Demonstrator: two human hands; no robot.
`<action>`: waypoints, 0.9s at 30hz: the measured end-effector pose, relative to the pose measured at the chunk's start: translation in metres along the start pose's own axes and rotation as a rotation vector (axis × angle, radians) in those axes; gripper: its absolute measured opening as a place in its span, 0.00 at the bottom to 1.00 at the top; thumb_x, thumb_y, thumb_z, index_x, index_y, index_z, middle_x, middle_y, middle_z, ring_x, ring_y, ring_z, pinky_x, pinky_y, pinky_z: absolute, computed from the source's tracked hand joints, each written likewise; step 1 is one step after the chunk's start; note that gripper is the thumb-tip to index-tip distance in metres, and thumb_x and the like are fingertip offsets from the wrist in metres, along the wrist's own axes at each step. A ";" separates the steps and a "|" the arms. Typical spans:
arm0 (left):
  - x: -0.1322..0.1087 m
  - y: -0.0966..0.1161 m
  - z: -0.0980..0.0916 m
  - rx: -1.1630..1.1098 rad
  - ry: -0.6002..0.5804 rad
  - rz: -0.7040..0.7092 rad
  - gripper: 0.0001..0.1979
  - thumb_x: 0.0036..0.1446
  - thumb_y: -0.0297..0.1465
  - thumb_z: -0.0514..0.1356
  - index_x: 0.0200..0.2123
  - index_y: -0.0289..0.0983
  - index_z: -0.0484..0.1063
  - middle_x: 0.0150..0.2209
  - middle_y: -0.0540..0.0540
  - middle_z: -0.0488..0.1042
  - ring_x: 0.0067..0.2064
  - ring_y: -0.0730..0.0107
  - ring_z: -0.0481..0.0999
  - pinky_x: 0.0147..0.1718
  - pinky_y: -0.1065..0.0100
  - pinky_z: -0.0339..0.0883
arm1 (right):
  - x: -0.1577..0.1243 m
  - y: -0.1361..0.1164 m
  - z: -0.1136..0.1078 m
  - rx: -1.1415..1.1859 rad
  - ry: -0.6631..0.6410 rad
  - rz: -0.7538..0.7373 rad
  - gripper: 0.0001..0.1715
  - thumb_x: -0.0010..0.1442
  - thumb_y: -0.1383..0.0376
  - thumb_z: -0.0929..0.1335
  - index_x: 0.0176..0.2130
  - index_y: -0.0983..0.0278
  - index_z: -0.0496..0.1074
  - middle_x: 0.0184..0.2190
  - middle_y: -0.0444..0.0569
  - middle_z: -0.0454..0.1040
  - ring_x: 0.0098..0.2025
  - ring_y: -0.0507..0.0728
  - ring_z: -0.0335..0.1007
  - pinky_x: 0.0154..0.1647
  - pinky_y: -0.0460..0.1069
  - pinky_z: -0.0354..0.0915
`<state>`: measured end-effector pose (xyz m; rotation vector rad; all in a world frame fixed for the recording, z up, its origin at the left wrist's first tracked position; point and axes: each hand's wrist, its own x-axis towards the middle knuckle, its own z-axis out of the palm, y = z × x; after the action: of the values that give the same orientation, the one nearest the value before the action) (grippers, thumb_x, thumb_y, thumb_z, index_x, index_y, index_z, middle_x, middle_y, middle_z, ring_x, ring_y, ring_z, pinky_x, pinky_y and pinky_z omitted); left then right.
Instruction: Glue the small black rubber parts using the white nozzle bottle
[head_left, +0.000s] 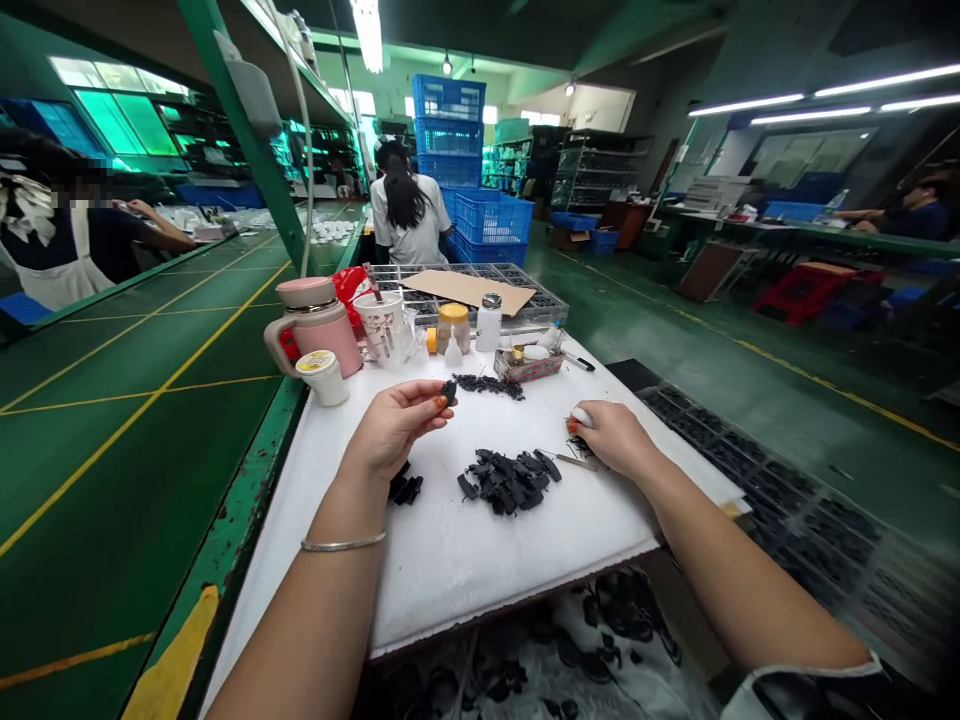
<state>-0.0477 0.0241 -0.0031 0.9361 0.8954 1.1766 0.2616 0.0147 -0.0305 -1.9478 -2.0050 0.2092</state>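
Left hand (392, 430) | small black piece (448, 392) | pinched in fingertips | black pile (510, 483) nearby

You have two hands over the surface (480, 560): your left hand (394, 430), with one black part (448, 392) in its fingers, and your right hand (611, 438). Three heaps of black parts (510, 482) lie on the surface. At the far edge you have one pink mug (315, 328), one yellow-lidded jar (454, 326) and one white bottle (488, 324). Farther off stand two stacks of blue crates (448, 130) and three other people: one far (409, 215), one left (67, 270), one right (911, 222).
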 end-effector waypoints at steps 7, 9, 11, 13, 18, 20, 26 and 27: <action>0.001 -0.003 0.000 -0.116 -0.072 -0.028 0.15 0.45 0.24 0.69 0.39 0.33 0.73 0.32 0.46 0.78 0.30 0.76 0.77 0.29 0.78 0.72 | 0.006 -0.009 -0.017 0.239 0.195 0.020 0.13 0.56 0.60 0.66 0.38 0.65 0.74 0.31 0.50 0.77 0.34 0.58 0.71 0.36 0.50 0.61; 0.002 -0.004 0.001 -0.160 -0.099 -0.052 0.18 0.46 0.25 0.68 0.43 0.34 0.73 0.32 0.46 0.78 0.30 0.78 0.76 0.30 0.78 0.72 | 0.009 -0.017 -0.021 0.333 0.187 0.009 0.13 0.55 0.59 0.66 0.35 0.66 0.74 0.27 0.49 0.76 0.30 0.57 0.72 0.33 0.50 0.64; 0.003 -0.006 0.002 -0.200 -0.125 -0.082 0.18 0.47 0.24 0.68 0.44 0.34 0.73 0.31 0.46 0.78 0.29 0.79 0.76 0.31 0.78 0.72 | 0.014 -0.029 -0.024 0.472 0.152 -0.019 0.13 0.54 0.58 0.68 0.32 0.66 0.73 0.24 0.48 0.76 0.27 0.55 0.72 0.30 0.49 0.66; 0.004 -0.008 0.004 -0.231 -0.134 -0.111 0.15 0.47 0.24 0.68 0.40 0.32 0.74 0.31 0.45 0.78 0.30 0.78 0.76 0.31 0.78 0.72 | 0.020 -0.046 -0.027 0.715 0.086 -0.071 0.13 0.52 0.58 0.70 0.31 0.67 0.73 0.23 0.48 0.76 0.26 0.54 0.72 0.29 0.48 0.68; 0.004 -0.013 0.008 -0.286 -0.192 -0.163 0.11 0.48 0.24 0.68 0.37 0.33 0.73 0.30 0.46 0.76 0.29 0.79 0.74 0.29 0.80 0.71 | 0.026 -0.098 -0.030 1.178 -0.070 -0.254 0.07 0.47 0.65 0.75 0.28 0.66 0.76 0.25 0.46 0.75 0.27 0.51 0.70 0.27 0.46 0.66; 0.004 -0.014 0.008 -0.291 -0.222 -0.177 0.11 0.49 0.25 0.68 0.38 0.33 0.73 0.29 0.47 0.75 0.28 0.80 0.74 0.28 0.81 0.71 | 0.024 -0.115 -0.029 1.223 -0.089 -0.300 0.04 0.48 0.67 0.74 0.28 0.66 0.77 0.23 0.45 0.75 0.26 0.51 0.70 0.26 0.46 0.66; 0.004 -0.015 0.009 -0.249 -0.223 -0.181 0.17 0.48 0.27 0.69 0.42 0.33 0.72 0.29 0.48 0.73 0.28 0.81 0.73 0.28 0.83 0.70 | 0.015 -0.129 -0.014 1.093 0.044 -0.402 0.03 0.55 0.68 0.71 0.31 0.66 0.77 0.26 0.45 0.77 0.29 0.51 0.71 0.30 0.45 0.65; 0.004 -0.016 0.009 -0.243 -0.218 -0.186 0.17 0.47 0.27 0.69 0.42 0.33 0.72 0.29 0.48 0.73 0.28 0.81 0.72 0.28 0.83 0.70 | 0.015 -0.128 -0.011 1.069 0.065 -0.410 0.03 0.56 0.68 0.70 0.31 0.66 0.77 0.27 0.45 0.77 0.30 0.51 0.71 0.31 0.46 0.65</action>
<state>-0.0337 0.0245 -0.0150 0.7499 0.6328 0.9778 0.1449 0.0212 0.0245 -0.8521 -1.6340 0.8725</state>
